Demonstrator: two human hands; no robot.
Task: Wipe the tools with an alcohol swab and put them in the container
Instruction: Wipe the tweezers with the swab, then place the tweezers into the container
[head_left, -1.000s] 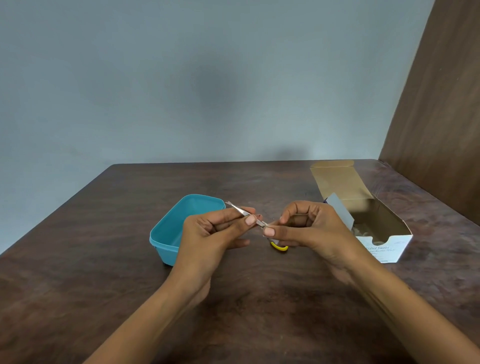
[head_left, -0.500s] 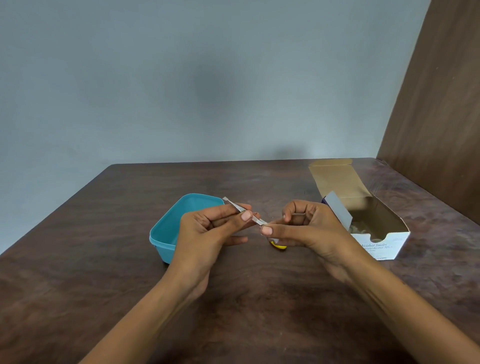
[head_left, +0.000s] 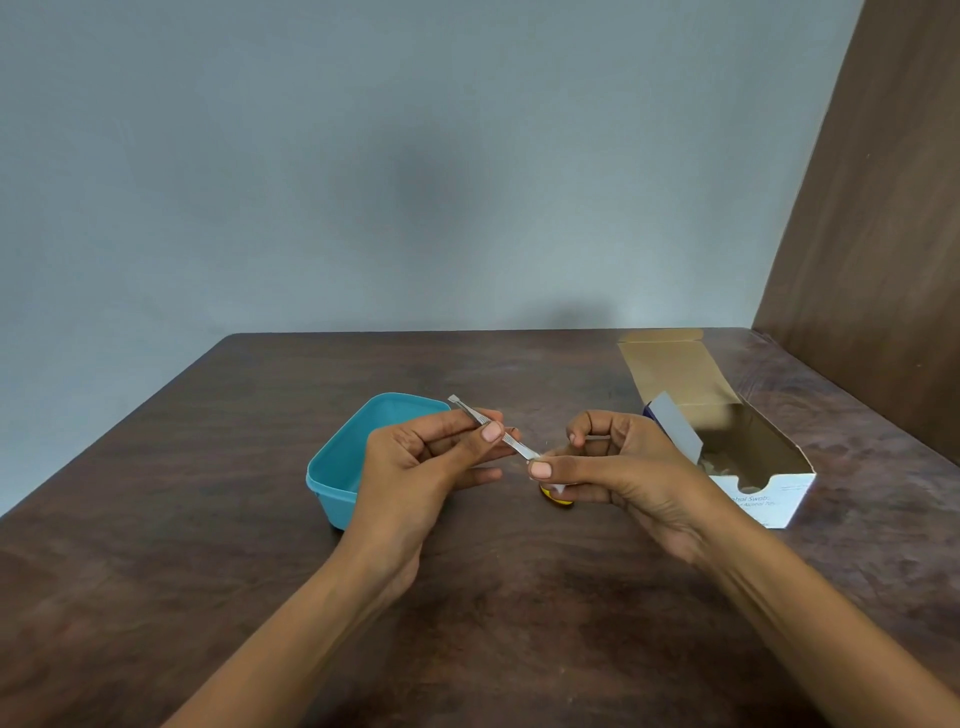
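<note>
Overhead, grey wall (head_left: 415, 156) behind dark table (head_left: 208, 519).

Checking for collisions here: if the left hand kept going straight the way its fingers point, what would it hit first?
Most likely the right hand: the left hand points right along the tweezers, whose far tip the right thumb and fingers already pinch. Depth looks matched, but one view can't confirm.

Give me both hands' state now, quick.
Left hand: grips metal tweezers.
Right hand: pinches white swab on tweezers' tip.

Teal container (head_left: 340, 462), silver tweezers (head_left: 467, 410), dark brown table (head_left: 208, 519)
</note>
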